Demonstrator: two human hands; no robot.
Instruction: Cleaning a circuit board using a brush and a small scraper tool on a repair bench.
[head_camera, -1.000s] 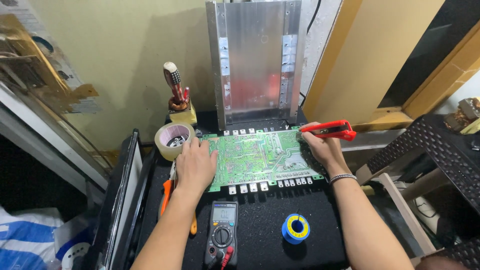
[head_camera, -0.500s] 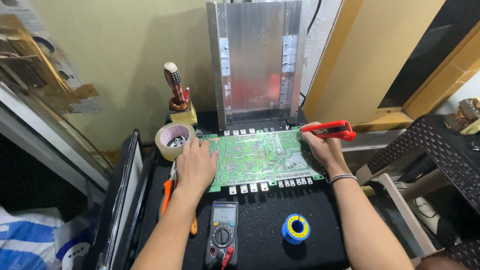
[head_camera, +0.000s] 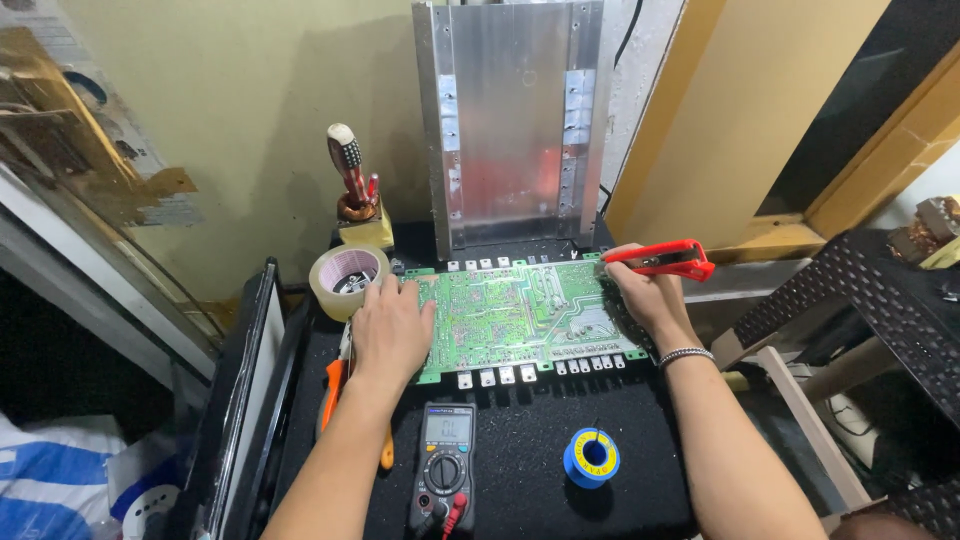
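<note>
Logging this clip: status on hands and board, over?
Left hand flat on green circuit board. Right hand grips red-handled tool at board's far right corner. Tape roll beside left hand, not obstructing.

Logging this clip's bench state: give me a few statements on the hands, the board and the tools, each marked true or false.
1. The left hand rests flat on the green circuit board. True.
2. The right hand holds a blue screwdriver. False: it grips a red-handled tool at the board's far right corner.
3. The multimeter lies nearer the person than the board. True.
4. The tape roll sits right of the board. False: it is at the board's left, by the left hand.
5. The blue solder spool lies on the board. False: it lies on the black mat.
</note>
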